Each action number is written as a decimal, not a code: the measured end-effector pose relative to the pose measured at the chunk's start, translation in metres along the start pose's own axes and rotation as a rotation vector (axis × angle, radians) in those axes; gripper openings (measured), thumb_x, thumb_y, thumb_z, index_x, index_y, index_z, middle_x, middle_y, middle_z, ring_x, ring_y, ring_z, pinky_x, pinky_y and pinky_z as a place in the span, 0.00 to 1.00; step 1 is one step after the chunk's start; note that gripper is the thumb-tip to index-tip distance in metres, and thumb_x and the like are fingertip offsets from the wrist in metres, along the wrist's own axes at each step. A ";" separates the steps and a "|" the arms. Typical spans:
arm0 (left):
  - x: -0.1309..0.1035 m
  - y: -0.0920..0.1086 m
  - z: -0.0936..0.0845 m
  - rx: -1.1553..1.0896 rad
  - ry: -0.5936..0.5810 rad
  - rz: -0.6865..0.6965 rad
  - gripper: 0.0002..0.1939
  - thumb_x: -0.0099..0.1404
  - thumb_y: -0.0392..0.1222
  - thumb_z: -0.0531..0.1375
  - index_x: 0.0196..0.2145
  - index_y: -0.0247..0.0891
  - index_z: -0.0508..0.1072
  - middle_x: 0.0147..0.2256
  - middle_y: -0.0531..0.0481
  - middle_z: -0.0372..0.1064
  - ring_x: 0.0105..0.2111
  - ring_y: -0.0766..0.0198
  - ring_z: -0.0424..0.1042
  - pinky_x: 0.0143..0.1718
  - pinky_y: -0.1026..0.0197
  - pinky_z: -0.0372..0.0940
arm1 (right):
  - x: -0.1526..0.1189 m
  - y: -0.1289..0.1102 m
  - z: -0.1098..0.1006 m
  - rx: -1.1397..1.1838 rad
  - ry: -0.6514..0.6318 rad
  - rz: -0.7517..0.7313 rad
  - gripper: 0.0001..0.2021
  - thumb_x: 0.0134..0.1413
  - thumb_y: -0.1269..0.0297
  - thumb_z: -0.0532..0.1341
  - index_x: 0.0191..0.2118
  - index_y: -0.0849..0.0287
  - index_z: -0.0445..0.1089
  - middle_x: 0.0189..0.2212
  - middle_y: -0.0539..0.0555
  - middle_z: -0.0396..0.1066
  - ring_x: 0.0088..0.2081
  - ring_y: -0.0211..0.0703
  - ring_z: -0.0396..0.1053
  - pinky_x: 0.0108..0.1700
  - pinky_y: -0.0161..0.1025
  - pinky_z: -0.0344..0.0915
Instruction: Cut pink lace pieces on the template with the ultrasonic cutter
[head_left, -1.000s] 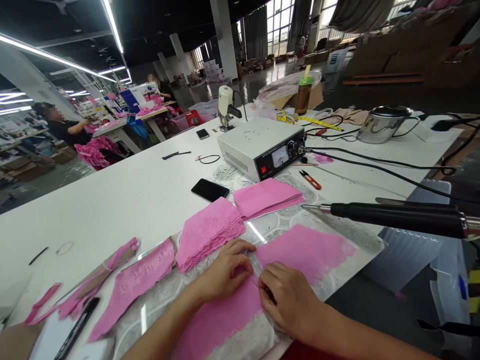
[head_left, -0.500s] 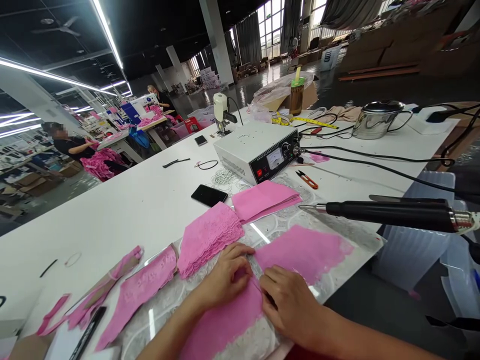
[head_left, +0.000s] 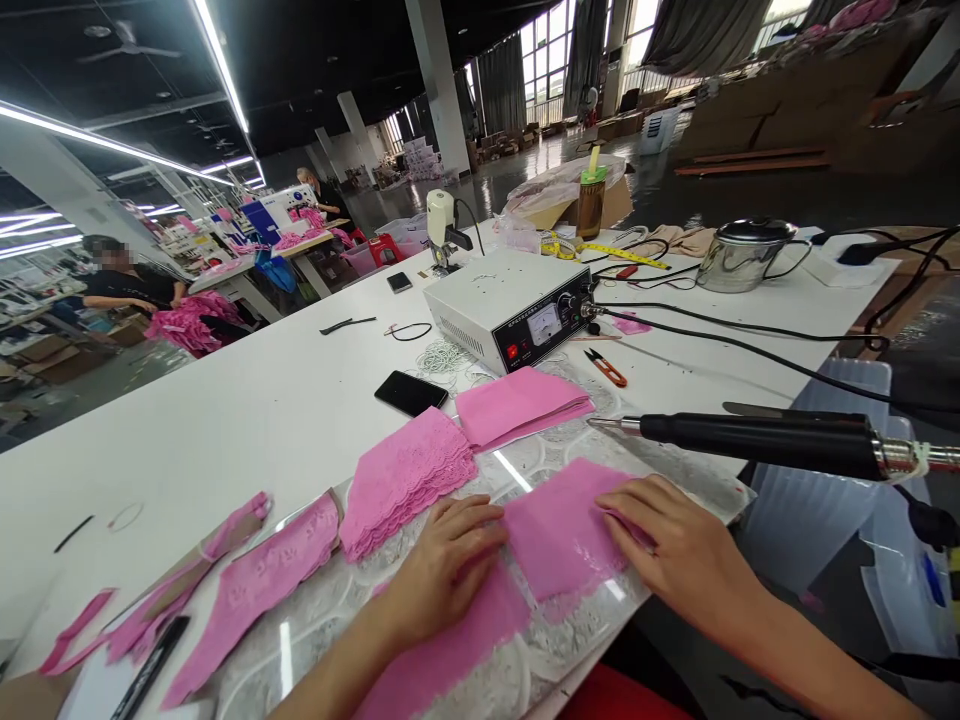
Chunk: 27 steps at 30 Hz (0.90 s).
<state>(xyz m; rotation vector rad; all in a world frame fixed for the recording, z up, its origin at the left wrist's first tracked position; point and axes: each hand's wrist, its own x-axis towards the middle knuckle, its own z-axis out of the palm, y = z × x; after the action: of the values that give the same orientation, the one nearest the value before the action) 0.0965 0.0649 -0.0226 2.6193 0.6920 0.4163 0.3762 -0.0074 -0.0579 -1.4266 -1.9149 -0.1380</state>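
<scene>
My left hand (head_left: pixel 448 565) lies over the near pink fabric piece (head_left: pixel 457 650), its fingers stretched out and thumb apart. Its fingertips reach the left edge of a second pink fabric piece (head_left: pixel 559 530). On that second piece's right side, my right hand (head_left: pixel 667 535) is closed with fingers and thumb together on the fabric. Both pieces lie on a clear sheet over the patterned board. Just beyond my left hand sits a stack of scallop-edged pink lace pieces (head_left: pixel 405 478), beside a stack of plain pink fabric (head_left: pixel 521 405).
A black pen-like tool (head_left: pixel 757 440) with a metal tip juts in from the right, wired to a grey control box (head_left: pixel 510 300). Orange thread snips (head_left: pixel 606 368), a phone (head_left: pixel 411 392), a glass mug (head_left: pixel 746 258) and a marker (head_left: pixel 154 665) lie around. A seated person (head_left: pixel 131 285) works at left.
My right hand has moved right from beside my left hand to the second fabric piece's right side, which now reaches less far right. My left hand stays nearly in place, fingers straighter.
</scene>
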 end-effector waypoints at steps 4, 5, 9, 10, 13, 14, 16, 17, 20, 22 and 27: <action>0.005 0.005 0.008 0.174 -0.100 0.085 0.17 0.73 0.34 0.50 0.56 0.41 0.70 0.58 0.44 0.67 0.62 0.50 0.61 0.62 0.39 0.57 | -0.013 0.023 -0.006 -0.138 0.000 -0.021 0.11 0.65 0.67 0.53 0.41 0.59 0.74 0.38 0.56 0.76 0.40 0.48 0.72 0.41 0.45 0.69; 0.006 0.005 0.009 0.201 -0.116 0.098 0.17 0.74 0.35 0.51 0.56 0.42 0.70 0.58 0.45 0.67 0.62 0.51 0.61 0.63 0.39 0.56 | -0.015 0.026 -0.008 -0.159 0.000 -0.021 0.12 0.65 0.67 0.53 0.40 0.59 0.75 0.38 0.56 0.76 0.40 0.48 0.72 0.41 0.45 0.70; 0.007 0.001 0.011 0.257 -0.085 0.149 0.17 0.74 0.35 0.51 0.57 0.43 0.70 0.59 0.47 0.67 0.63 0.54 0.61 0.65 0.41 0.53 | -0.022 0.035 -0.016 -0.207 0.020 0.047 0.12 0.64 0.68 0.54 0.35 0.59 0.74 0.35 0.55 0.76 0.37 0.46 0.73 0.40 0.44 0.71; 0.007 0.000 0.011 0.269 -0.073 0.163 0.18 0.74 0.35 0.51 0.57 0.43 0.69 0.59 0.47 0.67 0.63 0.55 0.61 0.65 0.42 0.52 | -0.022 0.037 -0.018 -0.211 0.028 0.071 0.12 0.64 0.68 0.54 0.35 0.59 0.74 0.35 0.55 0.76 0.36 0.46 0.73 0.40 0.43 0.71; 0.007 0.002 0.011 0.305 -0.060 0.203 0.18 0.74 0.35 0.51 0.58 0.42 0.69 0.60 0.46 0.66 0.63 0.56 0.60 0.66 0.45 0.51 | -0.022 0.042 -0.022 -0.201 0.044 0.122 0.10 0.64 0.68 0.54 0.37 0.59 0.74 0.35 0.55 0.76 0.36 0.45 0.73 0.40 0.42 0.71; 0.008 0.004 0.011 0.308 -0.061 0.214 0.17 0.74 0.35 0.52 0.58 0.41 0.69 0.60 0.46 0.65 0.63 0.56 0.60 0.67 0.45 0.51 | -0.021 0.043 -0.023 -0.194 0.043 0.135 0.10 0.63 0.68 0.55 0.37 0.59 0.74 0.35 0.55 0.76 0.37 0.45 0.73 0.40 0.42 0.72; 0.012 0.009 0.012 0.288 -0.079 0.224 0.16 0.73 0.36 0.54 0.56 0.42 0.70 0.60 0.46 0.65 0.63 0.55 0.61 0.67 0.45 0.50 | -0.019 0.044 -0.025 -0.181 0.021 0.166 0.10 0.63 0.68 0.55 0.38 0.58 0.74 0.36 0.54 0.77 0.37 0.45 0.73 0.39 0.42 0.72; 0.014 0.012 0.012 0.268 -0.096 0.223 0.15 0.73 0.38 0.55 0.55 0.42 0.70 0.60 0.45 0.66 0.62 0.55 0.62 0.67 0.45 0.50 | -0.019 0.045 -0.025 -0.171 0.001 0.186 0.10 0.63 0.68 0.55 0.38 0.58 0.74 0.36 0.54 0.77 0.37 0.46 0.73 0.39 0.42 0.72; 0.021 0.021 0.013 0.201 -0.159 0.186 0.11 0.71 0.38 0.56 0.50 0.41 0.72 0.59 0.44 0.66 0.61 0.53 0.64 0.66 0.42 0.52 | -0.018 0.046 -0.025 -0.127 -0.052 0.233 0.10 0.63 0.68 0.54 0.39 0.57 0.74 0.37 0.54 0.77 0.38 0.46 0.73 0.40 0.43 0.72; 0.026 0.024 0.014 0.163 -0.180 0.155 0.07 0.71 0.36 0.56 0.44 0.40 0.73 0.59 0.43 0.66 0.61 0.52 0.64 0.65 0.41 0.53 | -0.020 0.048 -0.024 -0.105 -0.056 0.250 0.10 0.62 0.67 0.55 0.40 0.56 0.74 0.38 0.55 0.76 0.39 0.47 0.73 0.40 0.43 0.72; 0.030 0.029 0.016 0.110 -0.214 0.107 0.07 0.71 0.32 0.53 0.37 0.39 0.71 0.58 0.40 0.66 0.61 0.53 0.64 0.65 0.41 0.53 | -0.022 0.053 -0.020 -0.079 -0.069 0.278 0.08 0.62 0.64 0.57 0.41 0.56 0.73 0.39 0.56 0.75 0.40 0.49 0.73 0.42 0.45 0.71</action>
<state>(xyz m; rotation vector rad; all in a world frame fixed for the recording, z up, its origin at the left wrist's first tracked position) 0.1392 0.0528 -0.0179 2.7598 0.5196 0.1269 0.4339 -0.0147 -0.0742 -1.7551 -1.7606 -0.0335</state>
